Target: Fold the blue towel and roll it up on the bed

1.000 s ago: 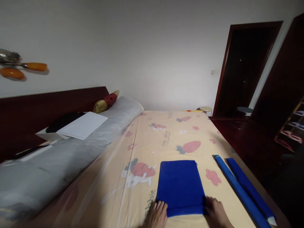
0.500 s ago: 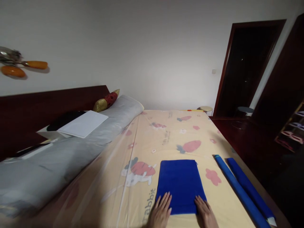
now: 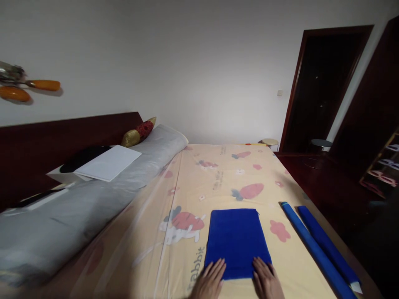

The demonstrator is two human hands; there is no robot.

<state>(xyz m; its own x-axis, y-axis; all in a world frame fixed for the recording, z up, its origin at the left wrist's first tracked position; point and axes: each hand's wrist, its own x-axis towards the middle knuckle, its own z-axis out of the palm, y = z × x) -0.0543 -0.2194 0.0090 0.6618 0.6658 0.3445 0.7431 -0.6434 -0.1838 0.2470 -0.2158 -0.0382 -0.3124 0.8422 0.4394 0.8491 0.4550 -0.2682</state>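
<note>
- Hands: left hand (image 3: pixel 209 281) and right hand (image 3: pixel 265 280), earlier gripping the corners, now lie flat and open-fingered on the near edge.
- Blue folded cloth (image 3: pixel 237 241): unmoved on the bedsheet (image 3: pixel 218 178); fold apparently being pressed flat.

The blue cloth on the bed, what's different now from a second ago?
Both hands came inward off the side edges of the blue cloth: the left hand and right hand now lie flat on its near corners. The cloth looks unmoved, folded flat on the bedsheet, and the two blue rolls stayed put.
</note>
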